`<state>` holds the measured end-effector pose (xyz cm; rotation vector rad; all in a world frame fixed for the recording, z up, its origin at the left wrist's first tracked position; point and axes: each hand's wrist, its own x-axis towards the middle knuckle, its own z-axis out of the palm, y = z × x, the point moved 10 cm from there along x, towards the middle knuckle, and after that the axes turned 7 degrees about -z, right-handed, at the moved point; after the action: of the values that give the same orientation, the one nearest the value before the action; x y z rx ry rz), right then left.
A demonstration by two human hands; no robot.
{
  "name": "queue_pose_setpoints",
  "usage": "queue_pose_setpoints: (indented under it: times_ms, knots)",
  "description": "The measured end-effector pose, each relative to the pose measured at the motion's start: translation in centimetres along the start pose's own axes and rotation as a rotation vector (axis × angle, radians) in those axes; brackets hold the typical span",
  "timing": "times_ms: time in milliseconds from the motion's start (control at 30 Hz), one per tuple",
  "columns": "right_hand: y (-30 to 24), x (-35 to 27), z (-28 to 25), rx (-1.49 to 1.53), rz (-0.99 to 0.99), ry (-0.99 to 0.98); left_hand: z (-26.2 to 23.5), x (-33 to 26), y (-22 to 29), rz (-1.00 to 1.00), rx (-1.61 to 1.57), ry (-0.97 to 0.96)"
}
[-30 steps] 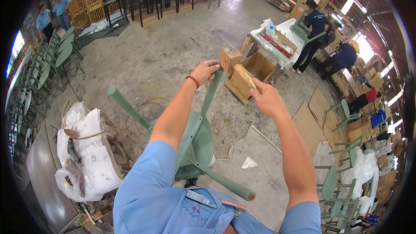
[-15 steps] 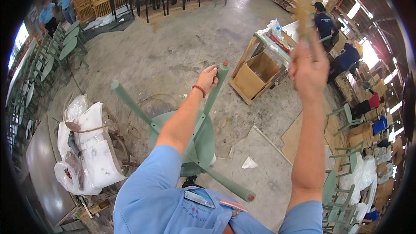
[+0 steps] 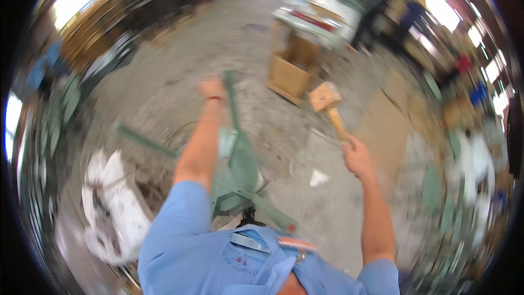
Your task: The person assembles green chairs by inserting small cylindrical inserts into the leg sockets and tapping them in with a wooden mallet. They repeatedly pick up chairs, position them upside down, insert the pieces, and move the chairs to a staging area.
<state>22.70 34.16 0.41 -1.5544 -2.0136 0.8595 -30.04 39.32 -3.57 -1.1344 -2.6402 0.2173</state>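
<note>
The whole view is smeared by motion blur, so fine detail is lost. A grey concrete floor [image 3: 180, 93] fills most of the field. On it, directly in front of the person, stands an upturned pale green chair frame [image 3: 237, 169], its legs pointing outward: one leg [image 3: 232, 101] rises toward the top of the view, another runs left, a third runs toward the lower right. At lower left lies a heap of white sacks [image 3: 112, 213]. Beyond the frame, at upper centre, an open cardboard box [image 3: 292, 71] sits on the floor below a cluttered table [image 3: 322, 13]. Small scraps of paper [image 3: 318, 177] lie on the floor to the right of the frame.

The left hand [image 3: 212, 88], a red band at its wrist, is closed around the upper part of the rising leg. The right hand [image 3: 356, 155] is clenched on the lower end of the handle of a wooden mallet [image 3: 329, 106]; the mallet's blocky head is up in the air, to the right of the gripped leg and apart from it, in front of the cardboard box.
</note>
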Motion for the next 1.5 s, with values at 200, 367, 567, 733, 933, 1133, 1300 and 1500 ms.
queue_pose_setpoints:
  times_ms: [200,367,567,733,933,1133,1300,1500]
  knots:
    - [26.4,-30.0,3.9,0.622,0.757,0.158,-15.1,-5.7,4.1,0.328,-1.001,-0.006]
    - [38.5,-53.6,4.5,0.908,1.124,0.495,-21.6,-25.4,28.8,0.727,-0.983,-0.511]
    - [47.7,-67.1,-0.3,1.040,1.319,0.836,-14.2,-52.2,48.0,1.152,-0.649,-0.625]
    - [58.8,-71.5,-6.2,1.043,1.382,0.928,-1.4,-70.9,54.5,1.116,-0.316,-1.023]
    - [77.9,-72.7,-13.2,1.018,1.524,0.949,8.0,-92.7,76.0,1.350,-0.054,-1.210]
    - [101.7,-70.7,-18.4,0.972,1.654,0.863,17.8,-112.1,107.5,1.582,0.177,-0.875]
    - [116.8,-67.1,-13.7,1.151,1.772,0.757,24.4,-119.3,123.0,1.406,0.090,-0.926]
    - [123.1,-67.2,-9.2,1.198,1.867,0.627,31.6,-122.6,132.7,1.238,0.010,-0.798]
